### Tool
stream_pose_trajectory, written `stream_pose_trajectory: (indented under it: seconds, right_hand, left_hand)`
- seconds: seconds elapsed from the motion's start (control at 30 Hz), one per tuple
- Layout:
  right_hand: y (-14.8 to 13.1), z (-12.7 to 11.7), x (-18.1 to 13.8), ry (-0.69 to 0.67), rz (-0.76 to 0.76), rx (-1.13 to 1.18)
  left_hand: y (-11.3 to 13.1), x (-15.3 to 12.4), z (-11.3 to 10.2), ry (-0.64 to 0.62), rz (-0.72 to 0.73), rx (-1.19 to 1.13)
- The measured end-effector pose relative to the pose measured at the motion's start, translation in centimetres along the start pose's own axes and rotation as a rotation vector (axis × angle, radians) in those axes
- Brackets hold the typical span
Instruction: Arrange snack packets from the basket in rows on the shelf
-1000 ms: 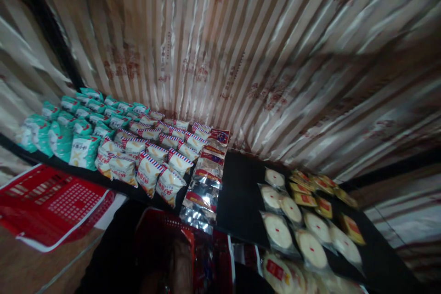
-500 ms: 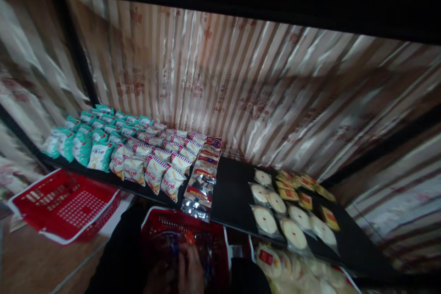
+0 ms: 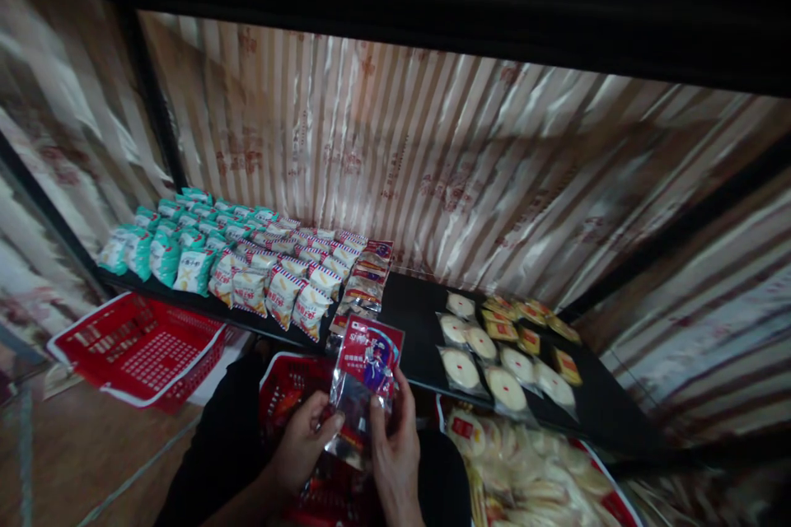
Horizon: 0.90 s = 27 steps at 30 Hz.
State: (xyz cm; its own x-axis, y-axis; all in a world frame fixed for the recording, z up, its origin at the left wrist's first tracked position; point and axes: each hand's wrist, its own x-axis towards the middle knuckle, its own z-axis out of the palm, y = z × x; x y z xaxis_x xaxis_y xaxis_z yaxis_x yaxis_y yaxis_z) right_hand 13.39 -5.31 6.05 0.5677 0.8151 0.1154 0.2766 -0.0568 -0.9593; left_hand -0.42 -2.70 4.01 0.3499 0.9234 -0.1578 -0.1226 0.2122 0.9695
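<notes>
Both my hands hold one red and purple snack packet (image 3: 364,370) with a clear lower part, tilted up above a red basket (image 3: 295,364). My left hand (image 3: 306,438) pinches its left edge between thumb and fingers. On the packet's right side my right hand (image 3: 396,443) grips it, thumb lying on the front. More dark packets lie in the basket below, mostly hidden by my hands. Just behind the held packet, a row of similar flat packets (image 3: 364,290) lies on the black shelf (image 3: 411,321).
Teal snack bags (image 3: 164,254) and white striped bags (image 3: 287,294) stand in rows on the shelf's left. Round pale packs (image 3: 507,389) and yellow packs (image 3: 499,326) lie on its right. A red basket (image 3: 133,350) sits at left, a filled basket (image 3: 596,461) at lower right. A dark beam (image 3: 395,0) crosses overhead.
My hands have come up out of the basket, now with a snack packet between them. The view has shifted slightly, and the packet now covers the front of the flat packet row.
</notes>
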Motion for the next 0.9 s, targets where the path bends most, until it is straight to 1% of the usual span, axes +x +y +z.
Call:
stream_pose_trajectory:
  seconds: [0.07, 0.13, 0.27, 0.37, 0.47, 0.57, 0.63, 0.67, 0.73, 0.8, 0.9]
  right_hand:
    - [-0.3, -0.2, 0.0, -0.004, 0.034, 0.044]
    - [-0.4, -0.4, 0.0, -0.015, 0.048, 0.074]
    - [-0.4, -1.1, 1.0, -0.004, 0.074, 0.098]
    - [-0.8, -1.7, 3.1, -0.002, 0.062, 0.076]
    - [-1.3, -2.1, 6.3, 0.000, 0.014, 0.038]
    - [-1.3, -2.0, 10.4, -0.027, -0.011, 0.021]
    - [-1.2, -1.6, 13.1, -0.065, -0.027, -0.024]
    - [-1.2, -1.3, 14.5, -0.085, -0.034, -0.052]
    - [-1.2, -0.5, 17.0, -0.123, -0.036, -0.103]
    - [-1.4, 0.5, 19.5, -0.151, -0.027, -0.140]
    - [-1.6, 2.2, 23.1, -0.162, -0.043, -0.214]
  left_hand:
    - [1.1, 0.4, 0.6, 0.067, 0.039, 0.071]
    - [1.7, 0.9, 1.3, 0.101, 0.065, 0.106]
    - [2.4, 2.5, 2.6, 0.071, 0.068, 0.105]
    - [2.9, 4.1, 3.5, 0.067, 0.109, 0.137]
    - [4.0, 5.6, 4.2, 0.096, 0.243, 0.304]
    - [5.5, 6.9, 4.8, 0.143, 0.459, 0.599]
    - [6.3, 8.0, 5.2, 0.129, 0.567, 0.766]
    - [6.6, 8.7, 5.4, 0.106, 0.589, 0.832]
    - [6.9, 10.3, 5.7, 0.056, 0.581, 0.930]
    - [7.2, 12.2, 5.9, 0.020, 0.540, 0.990]
    - [7.5, 15.2, 6.2, 0.004, 0.471, 1.039]
